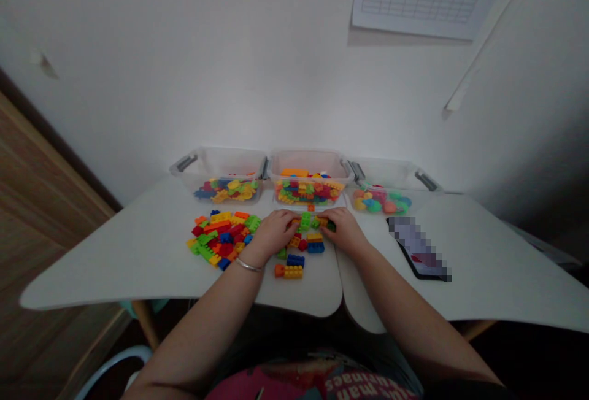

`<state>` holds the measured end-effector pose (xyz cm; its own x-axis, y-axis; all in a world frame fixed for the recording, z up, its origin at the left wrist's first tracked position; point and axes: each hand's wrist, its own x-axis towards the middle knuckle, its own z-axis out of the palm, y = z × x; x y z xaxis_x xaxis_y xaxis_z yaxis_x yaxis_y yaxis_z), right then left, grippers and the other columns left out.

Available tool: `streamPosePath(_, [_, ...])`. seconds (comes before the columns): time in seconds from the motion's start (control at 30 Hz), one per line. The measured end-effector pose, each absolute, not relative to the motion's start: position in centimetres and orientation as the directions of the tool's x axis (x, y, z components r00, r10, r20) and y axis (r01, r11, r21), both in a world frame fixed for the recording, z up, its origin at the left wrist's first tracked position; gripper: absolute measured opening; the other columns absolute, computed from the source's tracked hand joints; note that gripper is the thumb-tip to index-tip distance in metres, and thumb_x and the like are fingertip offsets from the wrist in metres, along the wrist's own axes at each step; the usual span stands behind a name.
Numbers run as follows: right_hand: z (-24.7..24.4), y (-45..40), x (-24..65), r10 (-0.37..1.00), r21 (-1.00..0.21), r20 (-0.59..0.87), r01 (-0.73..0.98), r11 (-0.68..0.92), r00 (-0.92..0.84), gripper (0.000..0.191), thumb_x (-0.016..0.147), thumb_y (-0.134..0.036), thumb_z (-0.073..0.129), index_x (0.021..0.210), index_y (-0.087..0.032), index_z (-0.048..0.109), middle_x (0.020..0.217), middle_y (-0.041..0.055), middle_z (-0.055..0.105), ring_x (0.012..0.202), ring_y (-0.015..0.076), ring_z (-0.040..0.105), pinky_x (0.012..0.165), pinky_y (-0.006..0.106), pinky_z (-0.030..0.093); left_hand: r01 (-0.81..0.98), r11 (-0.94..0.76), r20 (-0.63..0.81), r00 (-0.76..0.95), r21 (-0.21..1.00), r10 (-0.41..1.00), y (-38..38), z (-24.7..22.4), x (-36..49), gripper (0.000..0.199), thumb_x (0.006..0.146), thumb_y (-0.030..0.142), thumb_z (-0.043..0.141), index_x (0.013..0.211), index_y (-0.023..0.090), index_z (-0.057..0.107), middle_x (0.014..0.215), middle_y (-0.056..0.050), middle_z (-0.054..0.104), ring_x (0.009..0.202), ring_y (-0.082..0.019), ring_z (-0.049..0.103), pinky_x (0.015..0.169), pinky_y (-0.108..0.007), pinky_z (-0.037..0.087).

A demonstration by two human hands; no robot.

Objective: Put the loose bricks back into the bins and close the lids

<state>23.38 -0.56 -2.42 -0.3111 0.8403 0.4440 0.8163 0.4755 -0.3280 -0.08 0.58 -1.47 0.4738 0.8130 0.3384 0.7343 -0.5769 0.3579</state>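
Observation:
Both hands meet over a small group of plastic building blocks at the middle of the table. My left hand (276, 232), with a bangle at the wrist, is closed at the left end of this group, its fingertips at an orange-yellow block. Opposite it, my right hand (344, 232) has its fingers curled on a yellow and green block (323, 222). Between them shows a light green block (304, 222). Nearer to me lie a yellow-and-blue pair (315, 243), a dark blue block (295, 261) and a yellow block with an orange end (289, 272). The fingers partly hide what they grip.
A mixed block pile (225, 237) spreads left of my left hand. Three clear bins stand along the wall: a left bin (230, 159), a middle bin (310, 164) and a right bin (391, 173), all holding colourful pieces. A phone (418, 250) lies to the right.

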Motion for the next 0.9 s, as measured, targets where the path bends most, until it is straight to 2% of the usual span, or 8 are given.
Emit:
streamPosePath(0.23, [-2.32, -0.93, 22.86, 0.846, -0.228, 0.451, 0.879, 0.418, -0.285, 0.031, 0.082, -0.023, 0.068, 0.113, -0.02, 0.071, 0.11, 0.0098, 0.074, 0.106, 0.0284, 0.059, 0.097, 0.044, 0.045, 0.744, -0.568, 0.324, 0.472, 0.353, 0.82, 0.52, -1.31, -0.03, 0.033, 0.098, 0.03, 0.046, 0.117, 0.017, 0.069, 0.119, -0.01, 0.071, 0.113, -0.023, 0.063, 0.104, -0.039, 0.048])
streamPosePath(0.4, [-2.31, -1.23, 23.12, 0.843, -0.168, 0.466, 0.909, 0.381, -0.267, 0.027, 0.083, -0.027, 0.066, 0.108, -0.018, 0.072, 0.104, 0.0116, 0.073, 0.102, 0.03, 0.058, 0.092, 0.043, 0.046, 0.748, -0.559, 0.318, 0.465, 0.358, 0.826, 0.49, -1.26, -0.04, 0.032, 0.097, 0.03, 0.047, 0.117, 0.019, 0.07, 0.119, -0.01, 0.071, 0.114, -0.023, 0.062, 0.104, -0.038, 0.048])
streamPosePath(0.73, [-3.04, -0.88, 23.34, 0.845, -0.246, 0.492, 0.898, 0.363, -0.207, 0.015, 0.082, -0.022, 0.065, 0.096, -0.019, 0.072, 0.096, 0.0097, 0.074, 0.097, 0.0282, 0.06, 0.09, 0.041, 0.046, 0.743, -0.561, 0.311, 0.47, 0.366, 0.826, 0.49, -1.34, -0.12, 0.033, 0.098, 0.031, 0.046, 0.118, 0.017, 0.068, 0.121, -0.011, 0.069, 0.116, -0.023, 0.061, 0.105, -0.039, 0.047])
streamPosePath(0.9, [-2.68, -1.02, 22.85, 0.803, -0.325, 0.577, 0.86, 0.393, -0.148, 0.012, 0.08, -0.017, 0.065, 0.091, -0.021, 0.069, 0.097, 0.0089, 0.073, 0.099, 0.0276, 0.06, 0.091, 0.041, 0.045, 0.714, -0.589, 0.381, 0.459, 0.38, 0.803, 0.68, -1.28, -0.04, 0.031, 0.098, 0.032, 0.046, 0.115, 0.019, 0.068, 0.118, -0.01, 0.069, 0.115, -0.023, 0.06, 0.105, -0.039, 0.046])
